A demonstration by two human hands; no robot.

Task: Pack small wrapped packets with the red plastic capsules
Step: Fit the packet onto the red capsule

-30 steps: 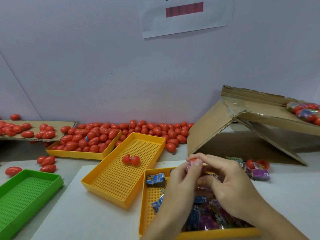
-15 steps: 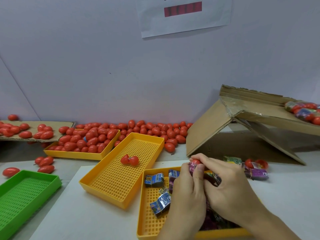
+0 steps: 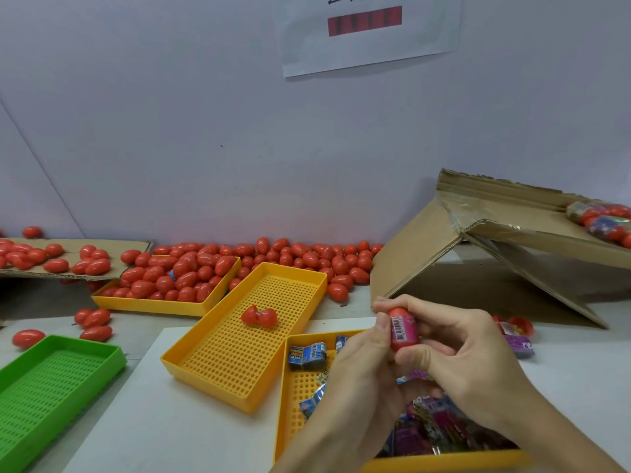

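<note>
Compared with half a second before, the capsule point(image 3: 403, 331) has been raised clear of the packet tray point(image 3: 290, 397) and turned, so that a pink wrapper with a barcode is now shown through or around it, where before only a red tip was seen above the knuckles. It is held upright between both hands: the left hand point(image 3: 362, 373) pinches it from the left with thumb and forefinger, and the right hand point(image 3: 467, 367) is curled round it from the right, thumb beneath. Both grips are therefore clamped on the capsule. This is judged to mean that a packet has been fitted and the capsule is being pressed closed or checked; whether the halves are fully snapped together cannot be told.

Blue and purple wrapped packets point(image 3: 305, 357) are held in the packet tray, directly under the hands. Just beside it, the middle yellow tray point(image 3: 218, 336) holds only one opened capsule point(image 3: 258, 316), its two halves lying side by side. The far yellow tray point(image 3: 160, 307) is heaped with closed red capsules, and more are scattered along the wall point(image 3: 307, 257) and on a flat cardboard sheet point(image 3: 135, 249) at the left. The green tray point(image 3: 99, 346) at the near left of the worktop point(image 3: 153, 421) shows nothing inside. On the tilted cardboard box point(image 3: 426, 240) at the right, a few capsules bundled with packets point(image 3: 601, 216) are seen at its upper edge.
</note>
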